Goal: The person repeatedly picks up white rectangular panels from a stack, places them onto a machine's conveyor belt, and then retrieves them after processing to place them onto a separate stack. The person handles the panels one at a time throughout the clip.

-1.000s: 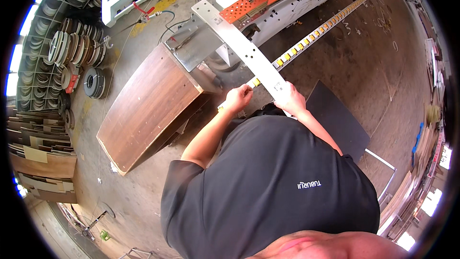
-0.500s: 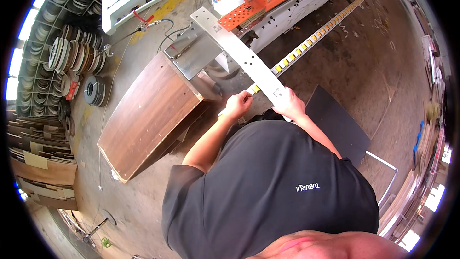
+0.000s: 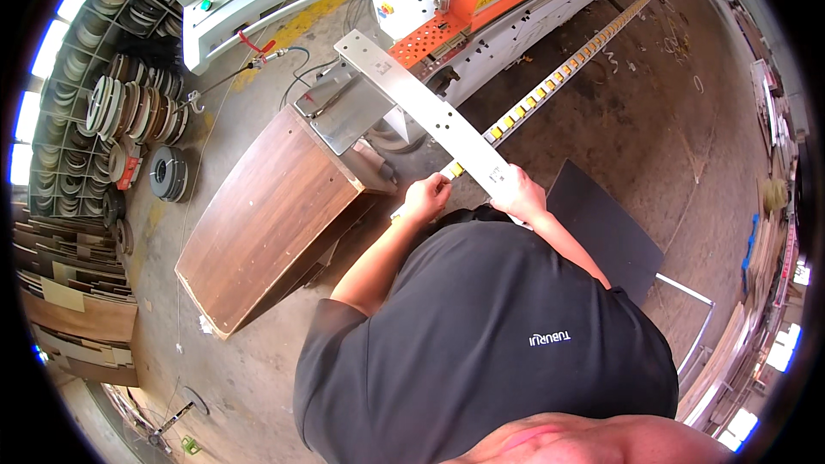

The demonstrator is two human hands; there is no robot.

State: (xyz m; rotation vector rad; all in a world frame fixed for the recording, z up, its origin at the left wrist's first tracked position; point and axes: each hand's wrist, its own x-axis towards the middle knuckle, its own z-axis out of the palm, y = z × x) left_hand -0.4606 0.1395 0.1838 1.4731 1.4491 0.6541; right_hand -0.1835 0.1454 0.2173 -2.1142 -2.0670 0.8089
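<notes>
A long pale strip panel (image 3: 430,112) with several small holes and printed labels slants from my body toward the orange-trimmed machine. My right hand (image 3: 521,195) is closed around its near end. Beneath the strip runs a rail with yellow rollers (image 3: 531,102), going off to the far right. My left hand (image 3: 427,198) is curled at the near end of this rail, left of the strip. Whatever is inside its fingers, if anything, is hidden. The strip's far end lies over a metal plate (image 3: 352,105) and beside the perforated orange bracket (image 3: 421,45).
A brown wood-grain box (image 3: 271,210) stands on the floor to my left. A dark panel (image 3: 606,228) leans at my right. At far left are racks of edging rolls (image 3: 142,107) and stacked boards (image 3: 82,309). A grey control cabinet (image 3: 275,17) stands at the back.
The view has tilted up slightly, bringing part of a screen in. The strip's far end has shifted a little left against the orange bracket. Both hands keep nearly the same pose.
</notes>
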